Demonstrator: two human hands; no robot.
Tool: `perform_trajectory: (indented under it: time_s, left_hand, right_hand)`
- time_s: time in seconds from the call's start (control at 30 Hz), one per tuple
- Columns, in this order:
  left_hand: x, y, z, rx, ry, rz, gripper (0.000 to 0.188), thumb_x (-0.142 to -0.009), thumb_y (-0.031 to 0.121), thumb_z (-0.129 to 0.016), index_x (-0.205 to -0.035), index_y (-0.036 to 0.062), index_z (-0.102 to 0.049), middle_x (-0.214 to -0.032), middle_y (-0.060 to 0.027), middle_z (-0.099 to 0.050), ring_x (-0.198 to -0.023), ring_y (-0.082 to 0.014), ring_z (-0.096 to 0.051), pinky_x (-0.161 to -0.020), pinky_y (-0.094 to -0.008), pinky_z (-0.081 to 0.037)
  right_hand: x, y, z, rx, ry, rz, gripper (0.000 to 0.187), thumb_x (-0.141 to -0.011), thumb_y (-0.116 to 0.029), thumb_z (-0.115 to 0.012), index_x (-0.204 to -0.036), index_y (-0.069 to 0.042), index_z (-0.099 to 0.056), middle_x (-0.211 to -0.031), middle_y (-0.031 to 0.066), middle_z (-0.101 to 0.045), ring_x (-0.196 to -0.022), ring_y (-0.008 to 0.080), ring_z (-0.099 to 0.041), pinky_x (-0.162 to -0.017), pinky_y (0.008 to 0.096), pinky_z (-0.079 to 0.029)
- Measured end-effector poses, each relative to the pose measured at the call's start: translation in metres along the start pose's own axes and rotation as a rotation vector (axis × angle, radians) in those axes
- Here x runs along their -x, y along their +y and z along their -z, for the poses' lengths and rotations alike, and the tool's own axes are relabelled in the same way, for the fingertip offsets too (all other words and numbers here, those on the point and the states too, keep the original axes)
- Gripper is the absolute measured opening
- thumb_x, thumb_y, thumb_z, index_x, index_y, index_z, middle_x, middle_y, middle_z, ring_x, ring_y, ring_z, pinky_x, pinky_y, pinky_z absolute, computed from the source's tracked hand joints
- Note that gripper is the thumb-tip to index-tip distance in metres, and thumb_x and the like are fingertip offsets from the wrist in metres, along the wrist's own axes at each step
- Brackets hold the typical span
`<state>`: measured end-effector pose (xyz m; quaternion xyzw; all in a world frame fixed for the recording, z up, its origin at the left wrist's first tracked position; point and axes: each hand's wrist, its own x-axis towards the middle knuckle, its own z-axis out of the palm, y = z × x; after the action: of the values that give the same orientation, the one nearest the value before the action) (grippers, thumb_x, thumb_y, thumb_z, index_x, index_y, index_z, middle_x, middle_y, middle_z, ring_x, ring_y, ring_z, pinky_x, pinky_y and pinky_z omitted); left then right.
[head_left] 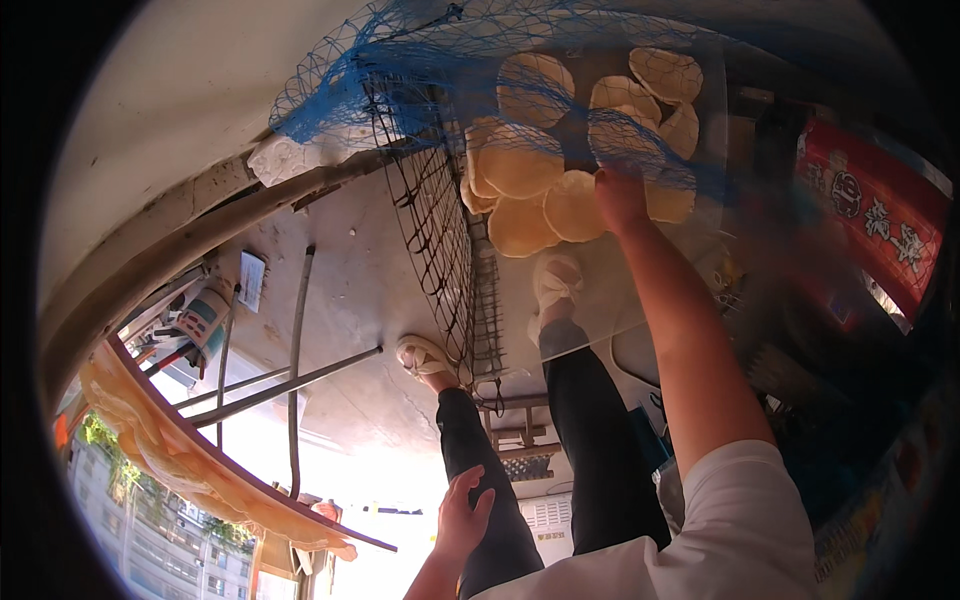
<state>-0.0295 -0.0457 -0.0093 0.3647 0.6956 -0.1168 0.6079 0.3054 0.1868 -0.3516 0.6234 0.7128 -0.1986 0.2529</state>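
Note:
Several thin, pale, flat round pieces [520, 160] lie partly overlapping on a clear sheet [700, 220]. Blue netting [360, 85] drapes across the far ones. My right hand [622, 198] is reached out among these rounds, its fingers curled closed at the edge of a round [575, 206]. What the fingertips grip, if anything, is hidden. Down by my left thigh, my left hand [463, 515] hangs with nothing in it, fingers loosely bent and apart.
A dark mesh panel [435, 225] stands left of the rounds. Metal bars [300, 370] and a curved shelf with an orange-yellow covering [190, 470] are at left. A red printed box [875, 215] is at right. My sandalled feet [425, 357] are on the floor.

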Motion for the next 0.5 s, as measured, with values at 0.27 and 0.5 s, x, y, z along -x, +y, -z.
perform_trajectory:
  time_s: [0.27,0.5]
  left_hand:
    - [0.014,0.012,0.006,-0.011,0.026,-0.053,0.038,-0.081,0.011,-0.065,-0.117,0.0069,-0.055,-0.106,-0.0125,-0.061,-0.097,-0.0269,-0.060,-0.083,-0.0360,-0.048]
    - [0.030,0.056,0.027,-0.010,0.070,-0.201,0.038,-0.081,0.008,-0.065,-0.118,0.0057,-0.055,-0.106,-0.0130,-0.062,-0.098,-0.0258,-0.060,-0.085,-0.0348,-0.047]
  right_hand:
    - [0.014,0.023,0.039,0.031,0.385,0.020,0.009,-0.074,-0.010,-0.060,-0.079,-0.004,-0.065,-0.089,0.0148,-0.063,-0.077,0.0312,-0.061,-0.068,0.0438,-0.048]
    - [0.052,0.074,0.164,-0.378,-0.240,0.125,0.022,-0.066,-0.012,-0.065,-0.085,-0.002,-0.068,-0.088,0.0175,-0.065,-0.080,0.0332,-0.063,-0.068,0.0435,-0.050]
